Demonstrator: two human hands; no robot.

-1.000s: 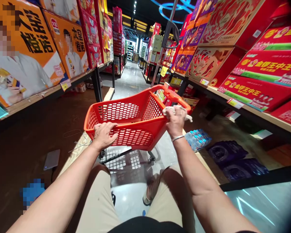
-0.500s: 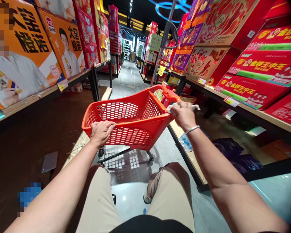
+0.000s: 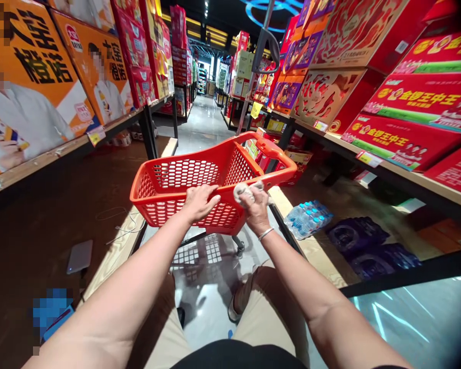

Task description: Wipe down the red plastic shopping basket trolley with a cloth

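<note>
A red plastic shopping cart (image 3: 169, 202) with mesh-like sides stands sideways in front of my legs. On its near rim rests my left hand (image 3: 200, 203), fingers curled over the edge and thumb lying outside it. My right hand (image 3: 256, 207), with a bracelet on the wrist, is closed on a crumpled pale cloth (image 3: 241, 193). The cloth lies against the near rim, close to the handle end. Beyond my right hand, the cart's red handle (image 3: 288, 161) shows uncovered.
Shelves flank the aisle. Orange drink cartons (image 3: 92, 72) fill the left one, red gift boxes (image 3: 392, 138) the right. Low down on the right lie bottled water packs (image 3: 309, 218) and purple packs (image 3: 355, 236). A grey pole (image 3: 255, 77) rises behind the cart.
My right hand has come left and nearer with the cloth, from the handle end to the near side. My left hand has slid right along the rim. The cart has stayed put.
</note>
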